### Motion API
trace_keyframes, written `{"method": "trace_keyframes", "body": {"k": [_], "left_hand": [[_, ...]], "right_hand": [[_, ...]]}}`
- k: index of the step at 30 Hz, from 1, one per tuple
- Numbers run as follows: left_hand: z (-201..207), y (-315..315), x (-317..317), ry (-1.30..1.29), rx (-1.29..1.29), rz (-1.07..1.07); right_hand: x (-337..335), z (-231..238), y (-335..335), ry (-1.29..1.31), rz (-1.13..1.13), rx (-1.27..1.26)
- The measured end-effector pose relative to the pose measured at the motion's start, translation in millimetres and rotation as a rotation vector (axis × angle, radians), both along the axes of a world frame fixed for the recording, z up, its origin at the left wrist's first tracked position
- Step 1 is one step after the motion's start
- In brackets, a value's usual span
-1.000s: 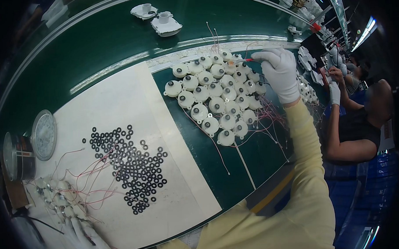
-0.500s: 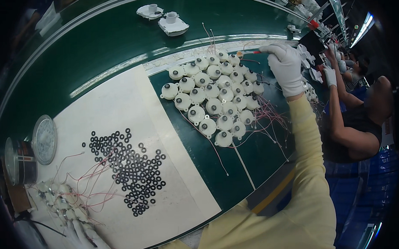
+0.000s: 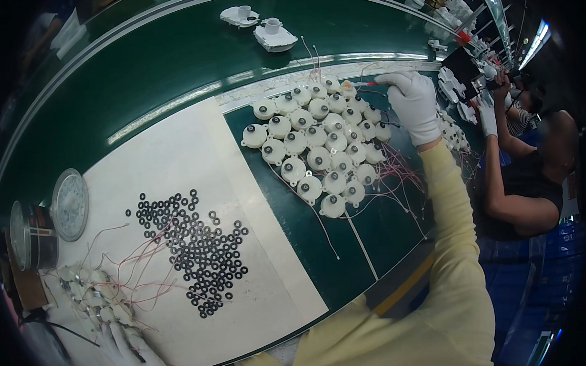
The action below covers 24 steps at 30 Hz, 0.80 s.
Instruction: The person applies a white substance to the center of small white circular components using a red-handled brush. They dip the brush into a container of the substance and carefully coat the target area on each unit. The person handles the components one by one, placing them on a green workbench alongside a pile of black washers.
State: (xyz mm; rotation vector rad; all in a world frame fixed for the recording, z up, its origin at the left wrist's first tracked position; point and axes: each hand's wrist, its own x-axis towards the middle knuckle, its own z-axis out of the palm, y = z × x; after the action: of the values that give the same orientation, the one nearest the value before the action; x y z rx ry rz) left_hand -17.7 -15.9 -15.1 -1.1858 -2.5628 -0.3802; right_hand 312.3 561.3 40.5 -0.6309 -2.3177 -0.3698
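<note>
My right hand (image 3: 414,109), in a white glove, pinches a thin brush (image 3: 371,84) with a red and white handle. Its tan tip meets the far edge of a cluster of white round motors (image 3: 318,158); whether it touches one I cannot tell. These motors stand close together, dark shafts up, with red and white wires trailing right. At the lower left my gloved left hand (image 3: 128,353) has its fingers stretched out against a heap of similar white motors (image 3: 93,294). Loose black rings (image 3: 205,257) are scattered on the white mat (image 3: 270,268) between the hands.
A clear round tub (image 3: 33,237) and its lid (image 3: 70,205) stand at the left. Beyond the bench, white moulded housings (image 3: 275,36) sit on a green belt (image 3: 153,65). To the right, a co-worker (image 3: 525,181) in gloves handles parts beside more white motors (image 3: 454,133).
My right hand has moved a little left and nearer with the brush. The white housings on the belt have shifted right. My left hand stays by the heap.
</note>
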Motion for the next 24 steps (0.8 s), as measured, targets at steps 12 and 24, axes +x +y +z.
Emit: {"method": "trace_keyframes", "body": {"k": [12, 24], "left_hand": [[-2.6, -0.6, -1.0, 0.033, 0.009, 0.015], [-0.2, 0.8, -0.9, 0.06, 0.016, -0.057]], "right_hand": [[2.1, 4.7, 4.0, -0.014, -0.031, 0.066], [26.0, 11.7, -8.4, -0.043, -0.064, 0.043]]}}
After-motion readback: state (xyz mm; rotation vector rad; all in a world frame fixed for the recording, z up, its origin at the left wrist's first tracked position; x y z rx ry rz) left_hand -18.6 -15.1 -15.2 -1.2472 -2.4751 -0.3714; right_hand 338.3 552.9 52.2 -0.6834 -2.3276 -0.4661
